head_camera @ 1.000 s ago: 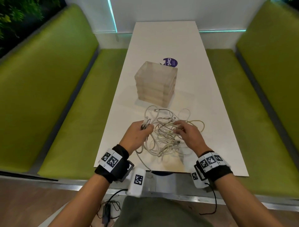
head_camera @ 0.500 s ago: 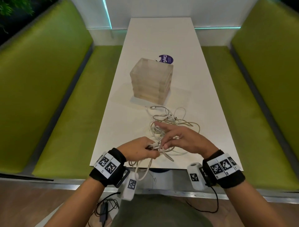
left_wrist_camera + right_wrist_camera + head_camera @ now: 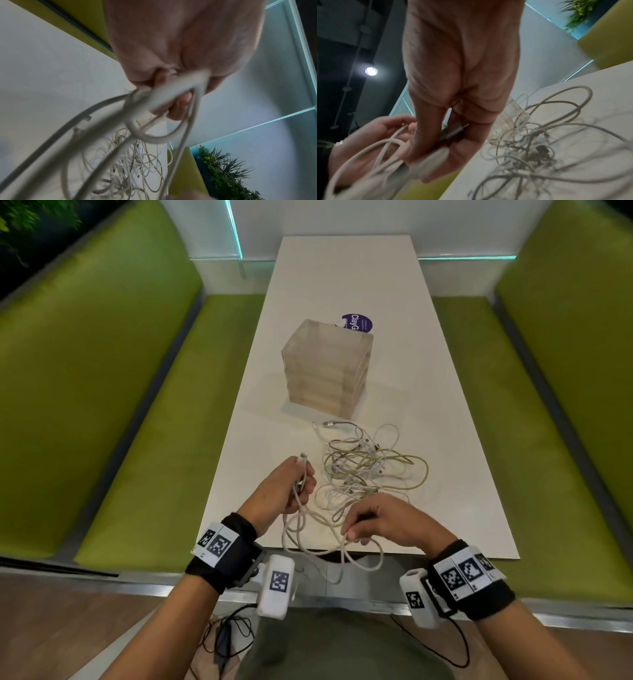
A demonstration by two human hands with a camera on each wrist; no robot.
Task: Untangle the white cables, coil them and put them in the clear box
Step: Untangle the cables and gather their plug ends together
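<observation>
The left hand (image 3: 286, 491) is closed around one white cable (image 3: 301, 529), with the plug end sticking up past the fingers. The right hand (image 3: 380, 523) pinches a loop of that same cable near the front edge of the worktop (image 3: 342, 278). The loops hang down between the two hands. The rest of the white cables (image 3: 371, 467) lie in a messy pile on the worktop, just past the hands. The clear box (image 3: 327, 368) stands behind the pile. A purple sticker (image 3: 358, 322) peeks out behind the box.

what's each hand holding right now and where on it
Both hold one white cable: left hand grips it just below its plug end, right hand pinches a loop.
</observation>
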